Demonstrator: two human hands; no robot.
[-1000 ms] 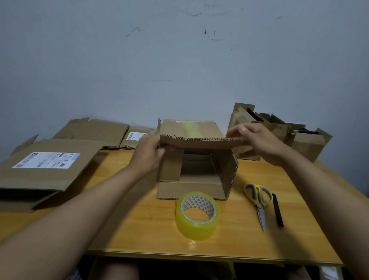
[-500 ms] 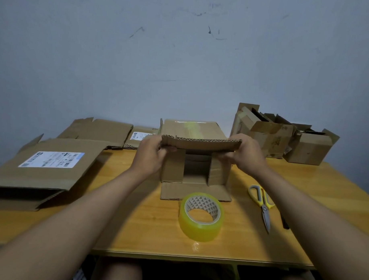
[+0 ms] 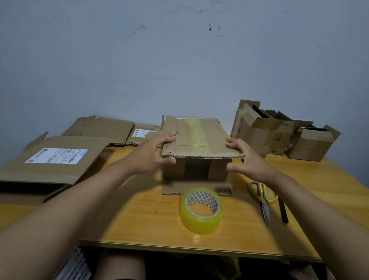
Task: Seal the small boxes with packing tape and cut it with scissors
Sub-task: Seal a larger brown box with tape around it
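While label (image 3: 57,155) print unreadable, left hand (image 3: 153,152) and right hand (image 3: 244,157) grip box (image 3: 197,138) top flap.

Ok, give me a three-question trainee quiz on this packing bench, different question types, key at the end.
1. True or false: the tape roll lies on the table in front of the open box.
2. Multiple choice: what lies right beside the scissors? A) a black pen-like tool B) a stapler C) a ruler
3. Fill in: the left hand and right hand both hold the box's top ____.

Key: 1 true; 2 A; 3 flap.
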